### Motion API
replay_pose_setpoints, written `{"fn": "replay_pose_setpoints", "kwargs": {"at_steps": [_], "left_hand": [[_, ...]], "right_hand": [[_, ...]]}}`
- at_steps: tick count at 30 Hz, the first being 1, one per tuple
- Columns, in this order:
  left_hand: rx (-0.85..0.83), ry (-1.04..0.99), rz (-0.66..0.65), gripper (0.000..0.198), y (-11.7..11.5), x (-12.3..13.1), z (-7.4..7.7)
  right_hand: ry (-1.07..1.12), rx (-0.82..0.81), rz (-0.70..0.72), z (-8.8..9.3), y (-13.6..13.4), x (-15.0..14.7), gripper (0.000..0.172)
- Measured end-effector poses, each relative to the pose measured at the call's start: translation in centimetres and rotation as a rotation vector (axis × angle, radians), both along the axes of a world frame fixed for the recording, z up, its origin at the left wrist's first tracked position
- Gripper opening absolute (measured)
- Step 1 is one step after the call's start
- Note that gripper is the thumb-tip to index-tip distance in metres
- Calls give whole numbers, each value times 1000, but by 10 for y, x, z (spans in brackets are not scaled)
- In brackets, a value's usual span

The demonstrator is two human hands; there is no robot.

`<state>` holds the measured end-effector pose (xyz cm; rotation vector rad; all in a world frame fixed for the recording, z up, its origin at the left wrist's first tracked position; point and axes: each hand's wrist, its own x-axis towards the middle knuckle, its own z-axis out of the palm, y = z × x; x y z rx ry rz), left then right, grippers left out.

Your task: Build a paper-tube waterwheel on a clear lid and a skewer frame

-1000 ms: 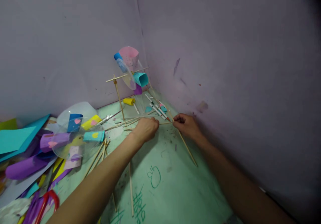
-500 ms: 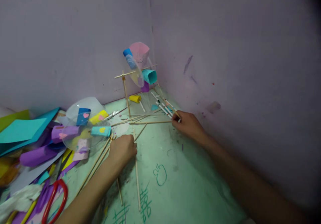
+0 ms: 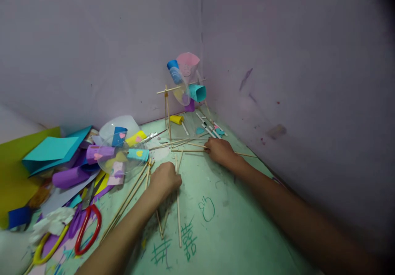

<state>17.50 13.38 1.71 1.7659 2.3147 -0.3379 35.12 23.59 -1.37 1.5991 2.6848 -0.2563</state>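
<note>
My left hand is closed, fingers curled down around thin wooden sticks tied into a frame; its grip is partly hidden by the hand. A loose wooden stick lies just beside its fingers. My right hand pinches a thin wooden stick that shows on both sides of the hand. Another stick lies flat by its fingertips. Behind the hands stands a stick frame carrying a clear disc with a pink paper cup, a blue one and a turquoise one.
At left lie a second clear disc with paper cups, folded coloured paper, red-handled scissors and crumpled tissue. Striped paper straws and a yellow cup lie near the wall corner. Green doodles mark the tabletop.
The view has swung left, so everything sits farther right. My right hand has drawn away from the striped straws, and a stick now crosses under it. The left hand stays closed at the sticks.
</note>
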Motion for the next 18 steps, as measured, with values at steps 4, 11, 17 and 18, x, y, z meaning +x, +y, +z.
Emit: {"fn": "replay_pose_setpoints", "kwargs": {"at_steps": [4,11,17,18], "left_hand": [[-1,-34,34,25,-9,0,-2],[9,-92,-15,26,-27,1,19],[24,-143,-8,23,-29,9,17],[28,-157,1,23,-28,10,16]], "right_hand": [[-3,25,20,-2,-4,0,20],[28,62,36,-5,3,-5,24],[33,79,-5,-1,14,-1,27],[29,75,-14,-1,13,-1,28]]}}
